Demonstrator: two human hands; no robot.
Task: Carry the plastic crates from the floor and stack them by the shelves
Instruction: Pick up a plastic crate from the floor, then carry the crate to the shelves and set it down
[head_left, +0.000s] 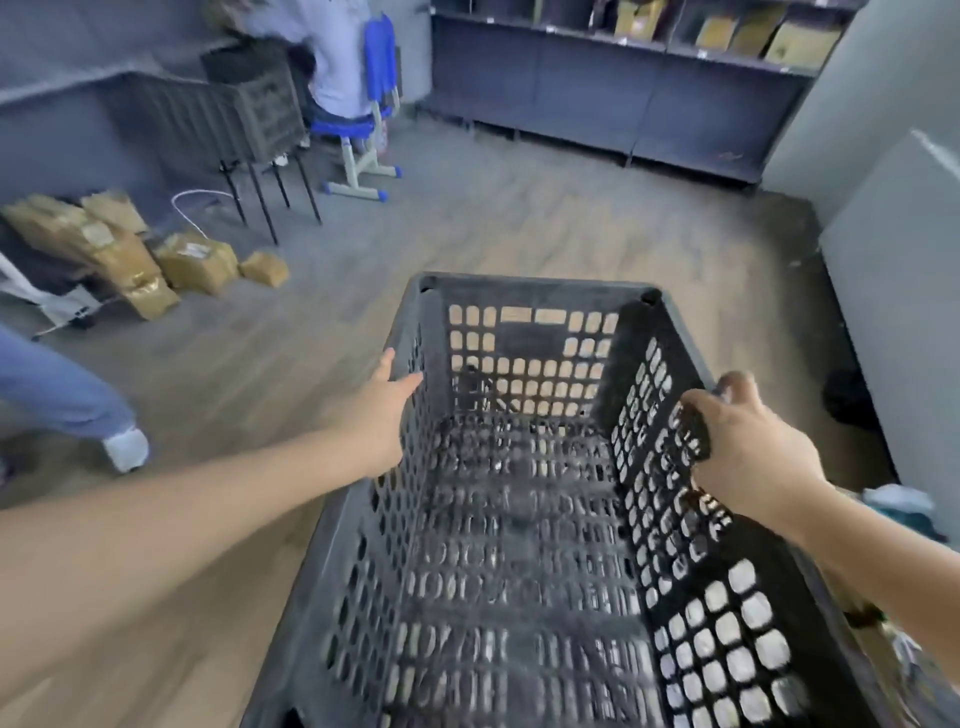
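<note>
A black plastic crate (524, 519) fills the lower middle of the view, empty, its perforated walls and base blurred. It appears to be lifted off the floor (467, 223) and carried, tilted slightly, with its far end pointing into the room; I judge this from the way both arms reach along its long sides, though the blur leaves it possible that the near end rests on something out of view.

The right hand (748, 441) is closed over the rim of the right wall, fingers curled inside and thumb outside, clamped on the crate. The left hand (382, 415) lies flat against the outside of the left wall near the rim, fingers stretched forward and fairly open, pressing rather than gripping as far as I can tell.

As to progress, this crate is in transit and not yet set down. The shelves (623, 98) stand well apart from it along the far wall, holding brown packages on top. A dark crate-like stack (260, 114) stands at the far left beside a blue chair (363, 119) where a person sits, so some may already be placed. Brown parcels (156, 260) lie on the floor at left, and another person's leg (67, 395) shows at the left edge.
</note>
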